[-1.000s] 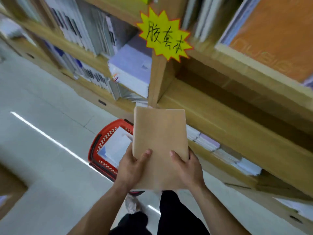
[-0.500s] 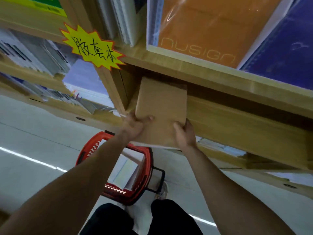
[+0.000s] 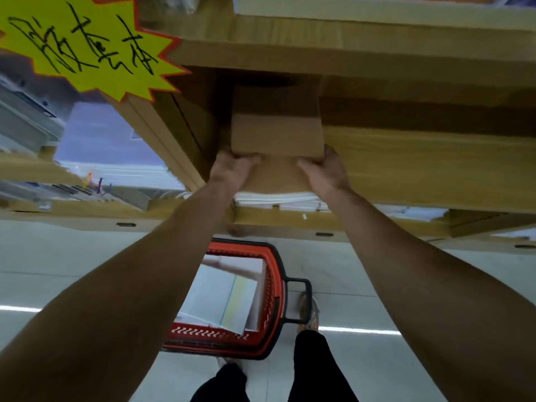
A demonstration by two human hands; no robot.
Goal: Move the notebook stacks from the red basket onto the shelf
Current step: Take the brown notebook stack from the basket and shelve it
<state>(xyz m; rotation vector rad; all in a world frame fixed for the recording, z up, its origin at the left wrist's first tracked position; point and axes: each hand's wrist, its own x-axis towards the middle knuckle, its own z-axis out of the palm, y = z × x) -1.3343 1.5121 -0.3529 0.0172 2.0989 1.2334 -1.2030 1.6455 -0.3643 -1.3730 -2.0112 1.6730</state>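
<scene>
A brown-covered notebook stack (image 3: 277, 137) lies partly inside a wooden shelf (image 3: 420, 166) compartment, its far half in shadow under the board above. My left hand (image 3: 232, 168) grips its near left corner and my right hand (image 3: 324, 169) grips its near right corner. White page edges show below the near end of the stack. The red basket (image 3: 275, 288) stands on the floor below my arms, with white and pale yellow notebooks (image 3: 220, 297) inside it.
A yellow star-shaped sign (image 3: 84, 44) with handwriting hangs at the upper left on the shelf divider. More stacks fill the compartment (image 3: 110, 158) to the left. The lower shelf edge (image 3: 290, 221) runs beneath my hands. My legs and shoes (image 3: 309, 311) stand beside the basket.
The stack went from held above the basket up to the shelf and has slid deeper into the compartment. Both hands stayed on its near corners.
</scene>
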